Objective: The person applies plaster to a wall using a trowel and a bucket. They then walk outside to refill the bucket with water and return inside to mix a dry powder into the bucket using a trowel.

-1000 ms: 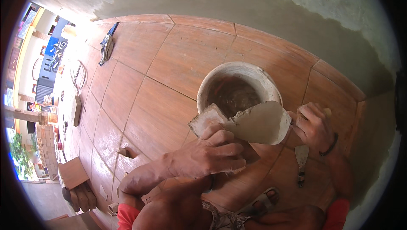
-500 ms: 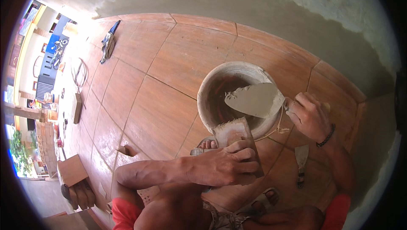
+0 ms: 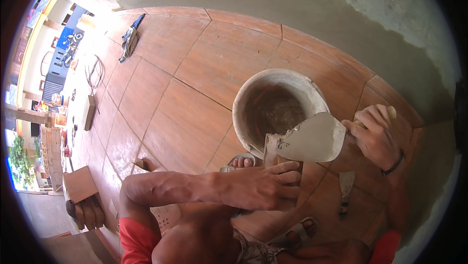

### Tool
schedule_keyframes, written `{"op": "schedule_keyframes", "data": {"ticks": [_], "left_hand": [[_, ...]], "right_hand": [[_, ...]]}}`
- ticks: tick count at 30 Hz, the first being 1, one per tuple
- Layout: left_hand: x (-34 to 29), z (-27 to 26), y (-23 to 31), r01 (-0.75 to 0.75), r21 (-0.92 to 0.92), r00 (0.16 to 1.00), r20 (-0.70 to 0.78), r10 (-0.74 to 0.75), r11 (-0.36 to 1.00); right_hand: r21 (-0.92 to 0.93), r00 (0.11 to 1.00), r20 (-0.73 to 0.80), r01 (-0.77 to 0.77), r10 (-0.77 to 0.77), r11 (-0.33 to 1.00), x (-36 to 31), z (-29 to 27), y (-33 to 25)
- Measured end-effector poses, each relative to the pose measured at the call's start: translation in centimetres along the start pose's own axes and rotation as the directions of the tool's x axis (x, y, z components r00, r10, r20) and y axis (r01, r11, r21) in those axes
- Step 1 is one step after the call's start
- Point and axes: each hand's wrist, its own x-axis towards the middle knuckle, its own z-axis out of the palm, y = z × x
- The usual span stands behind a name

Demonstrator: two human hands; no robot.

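In the head view, the broad flat steel trowel coated in pale grey mortar (image 3: 312, 140) has come down from over the middle of the bucket half a second ago to its near rim, and now lies almost level, its left edge touching the top of the small mortar-smeared rectangular board (image 3: 276, 148). The right hand (image 3: 375, 135) is wrapped round the trowel's wooden handle, fingers curled tight together, a dark band at the wrist. The left hand (image 3: 263, 186) has stayed low in front of the knees; its fingers lie straight and pressed side by side across the board, clamping it from above.

The round, mortar-crusted grey bucket (image 3: 280, 108) stands on the glossy reddish-brown floor tiles (image 3: 195, 69), just behind the trowel; its inside is dark, wet and rough. A narrow, mortar-smeared pointed trowel (image 3: 345, 191) lies on the tiles below the right hand. Toes in a sandal (image 3: 241, 161) show between bucket and left hand. A rough grey plastered wall (image 3: 317, 10) curves along the far edge of the tiles.
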Motion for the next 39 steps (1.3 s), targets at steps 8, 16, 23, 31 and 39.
{"op": "schedule_keyframes", "data": {"ticks": [8,16,23,31,39], "left_hand": [[0.3,1.5,0.5,-0.058,-0.001,0.997,0.049,0.058,0.998],[1.0,0.8,0.3,-0.074,0.039,0.997,-0.023,0.075,0.996],[-0.4,-2.3,0.6,0.049,0.133,0.971,-0.237,-0.016,0.99],[-2.7,-3.4,-1.3,0.515,-0.123,0.565,-0.696,-0.443,0.849],[-1.8,-7.3,-8.6,0.722,-0.436,0.134,-0.674,-0.726,0.538]], "right_hand": [[0.018,0.99,0.08,0.119,-0.12,0.993,2.2,0.8,0.6],[0.034,0.998,0.055,-0.026,0.024,0.999,3.1,2.0,0.3],[0.263,0.937,0.185,-0.339,0.297,0.903,1.0,2.0,1.5],[0.481,0.869,0.036,-0.448,0.494,0.753,-1.1,3.0,0.8],[0.423,0.926,-0.005,-0.339,0.376,0.84,-2.8,3.0,-1.7]]}}
